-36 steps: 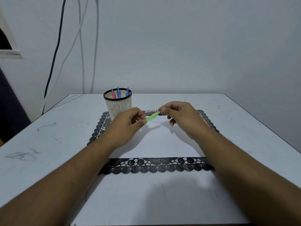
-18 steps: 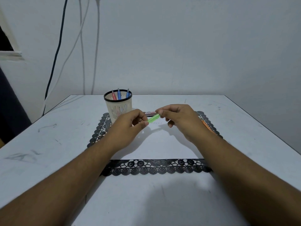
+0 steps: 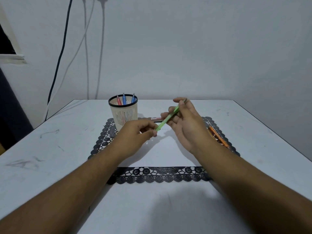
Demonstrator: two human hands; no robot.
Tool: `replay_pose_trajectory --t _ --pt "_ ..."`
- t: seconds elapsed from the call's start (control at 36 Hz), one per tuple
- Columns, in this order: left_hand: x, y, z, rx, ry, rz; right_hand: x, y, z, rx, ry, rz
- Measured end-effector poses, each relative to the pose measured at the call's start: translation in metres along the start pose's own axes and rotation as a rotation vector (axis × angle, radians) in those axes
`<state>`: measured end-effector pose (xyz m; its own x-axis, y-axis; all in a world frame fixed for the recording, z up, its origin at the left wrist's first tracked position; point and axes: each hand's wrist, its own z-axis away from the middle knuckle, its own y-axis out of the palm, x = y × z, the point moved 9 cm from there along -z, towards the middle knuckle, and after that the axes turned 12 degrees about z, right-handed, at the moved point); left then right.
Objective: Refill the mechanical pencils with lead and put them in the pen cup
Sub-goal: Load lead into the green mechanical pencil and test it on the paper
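A: What does the pencil look like, and where is it?

B: The green mechanical pencil [image 3: 167, 118] is thin and translucent. It slants in the air above the mat, low end at the left, high end at the right. The left hand [image 3: 135, 137] pinches the low end between thumb and finger. The right hand [image 3: 185, 122] is turned palm up, its fingers loosely curled round the upper part, and the tip points out beside the fingertips.

A: And the cup?

B: The pen cup [image 3: 123, 112] is cream with a black rim and stands upright on the far left corner of the lace-edged mat [image 3: 160, 176]. It holds one red and two blue pencils. An orange pencil [image 3: 218, 136] lies on the right border of the mat, just beside the right wrist.

A: What is hard to see?

B: The lead case [image 3: 154, 119] lies flat behind the hands and only its left part shows; the label I cannot read. The left palm is turned away, so whether it holds anything more I cannot tell. The near end of the orange pencil goes behind the forearm.

A: Any free room?

B: The white table [image 3: 50, 149] has bare surface on both sides of the mat and in front of it. Its left and right edges are visible; the near edge is cut off by the frame.
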<state>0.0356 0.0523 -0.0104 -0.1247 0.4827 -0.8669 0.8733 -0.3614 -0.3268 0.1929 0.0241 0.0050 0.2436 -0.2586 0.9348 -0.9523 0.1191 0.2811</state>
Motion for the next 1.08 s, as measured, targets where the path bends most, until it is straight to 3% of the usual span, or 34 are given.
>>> replay_pose_trajectory --t 0.14,0.39,1.08 --pt "-0.003 0.012 0.002 0.044 0.009 0.005 0.001 0.019 0.005 0.149 0.074 -0.303" --pt "0.0 0.013 0.003 0.069 -0.014 0.057 0.01 0.019 0.007 0.207 0.045 -0.429" --pt "0.001 0.015 0.003 0.093 -0.029 0.23 0.018 0.021 0.008 0.304 0.037 -0.414"
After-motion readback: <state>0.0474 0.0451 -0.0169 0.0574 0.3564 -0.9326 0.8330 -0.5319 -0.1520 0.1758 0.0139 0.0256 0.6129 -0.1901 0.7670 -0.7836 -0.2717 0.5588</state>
